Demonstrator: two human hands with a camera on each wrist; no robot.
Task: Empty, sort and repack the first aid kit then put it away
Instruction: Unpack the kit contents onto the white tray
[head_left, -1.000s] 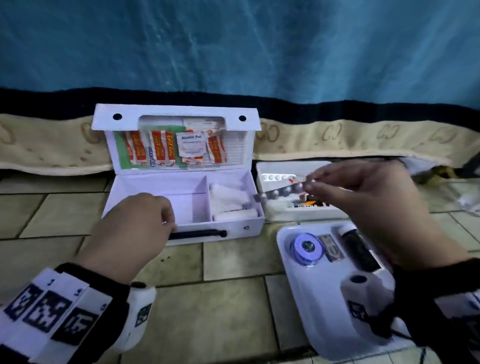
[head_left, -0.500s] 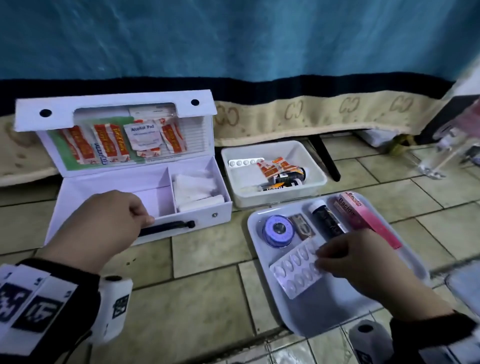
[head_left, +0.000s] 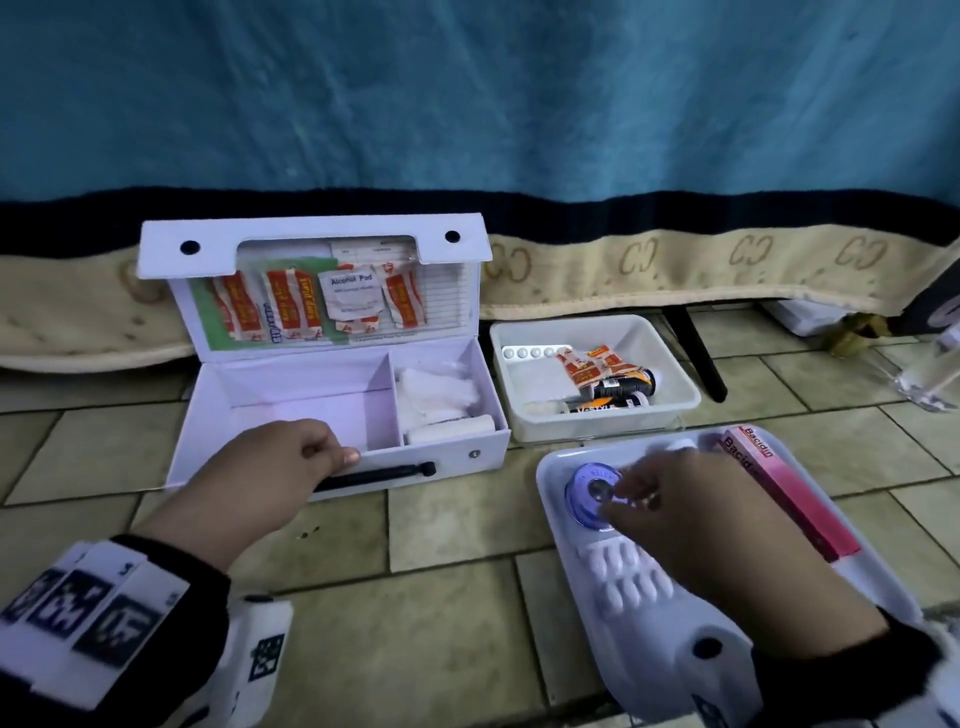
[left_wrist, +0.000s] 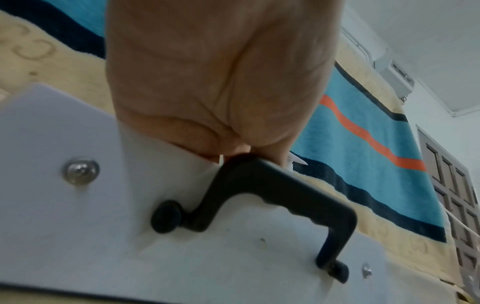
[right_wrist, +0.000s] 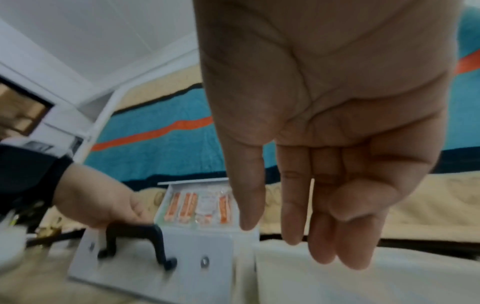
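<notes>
The blister strip of white tablets (head_left: 631, 579) that the right hand (head_left: 691, 525) held up a second ago now lies flat on the white tray (head_left: 553, 470) on the tiled floor, at the tray's near end and partly under the wrist; the hand has let it go, its grip apart and its fingers (right_wrist: 293, 205) straight and holding nothing, hanging above the round purple roll (head_left: 587, 493) beside the pink Bacidin box (head_left: 789, 499). I judge that one more item is sorted and the next is being chosen; the white bin (head_left: 675, 364) behind the tray holds another strip, sachets and tubes. The left hand (head_left: 270, 467) keeps its grip curled on the front rim of the open first aid kit (head_left: 332, 374), just above the black handle (left_wrist: 275, 197); the kit's left compartment looks empty, gauze fills the right.
</notes>
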